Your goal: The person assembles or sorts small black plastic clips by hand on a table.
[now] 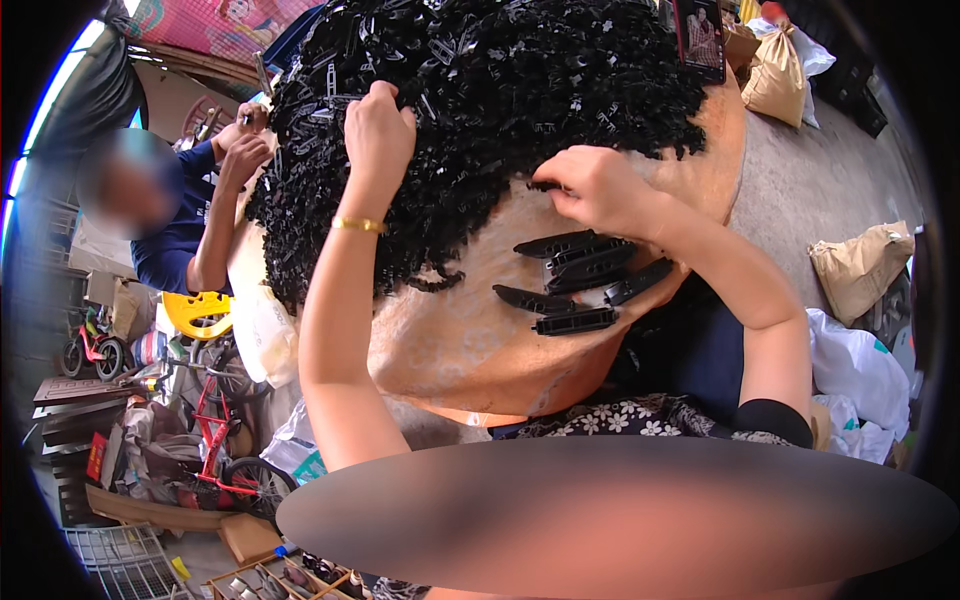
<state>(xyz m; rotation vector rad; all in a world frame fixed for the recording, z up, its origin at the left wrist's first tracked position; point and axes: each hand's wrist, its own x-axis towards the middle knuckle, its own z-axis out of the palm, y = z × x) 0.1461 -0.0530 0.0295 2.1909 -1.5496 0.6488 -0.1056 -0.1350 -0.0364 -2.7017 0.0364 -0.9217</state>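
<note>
A big heap of small black plastic parts (480, 120) covers most of the tan-covered table (430, 350). My left hand (380, 140) is over the heap's middle, its fingers curled in; what they hold, if anything, is hidden. By the heap's near right edge, my right hand (600, 190) pinches a small black plastic piece (543, 186) between thumb and fingers. Just below that hand, several long black plastic clips (580, 270) lie in a loose group on the cover.
Across the table at the left, a person (180, 210) works with both hands at the heap's edge. A phone (700, 40) stands at the far right of the heap. Sacks (860, 265) lie on the floor to the right. A red bicycle (212, 430) stands at the lower left.
</note>
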